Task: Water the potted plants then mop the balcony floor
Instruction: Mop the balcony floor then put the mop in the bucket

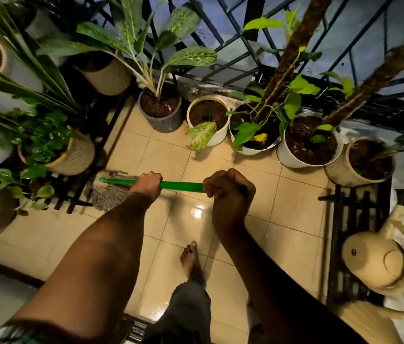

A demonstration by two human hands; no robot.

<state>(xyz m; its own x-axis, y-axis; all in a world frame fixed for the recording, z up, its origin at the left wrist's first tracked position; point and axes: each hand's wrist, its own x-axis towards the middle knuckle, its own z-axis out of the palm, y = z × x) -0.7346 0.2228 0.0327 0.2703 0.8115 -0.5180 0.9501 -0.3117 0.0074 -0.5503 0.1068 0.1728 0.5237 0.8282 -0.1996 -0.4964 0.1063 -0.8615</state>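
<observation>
from the head view, the main risk sits at the left: the string mop head [110, 191] lies right against the foot of the black plant stand [76, 192], under trailing leaves and just beside the ribbed cream pot [71, 155]. a hard push that way could snag the strands in the stand's bars or jolt the pot. the tiled floor [283, 219] shines wet near the middle, and a bare foot [191, 259] stands on it, so a slip looks possible. a backward swing of the handle could also reach the row of potted plants [307, 142] at the far side.

both arms reach forward and down. the left hand [147, 183] is wrapped fully round the green mop handle [181, 186] close to the mop head, knuckles up. the right hand [228, 187] clenches the handle's upper end, fingers curled tight over it. the handle runs almost level across the view between them.

the cream watering can [379, 261] rests set aside on the stand at the near right, so watering appears finished and mopping is under way.
</observation>
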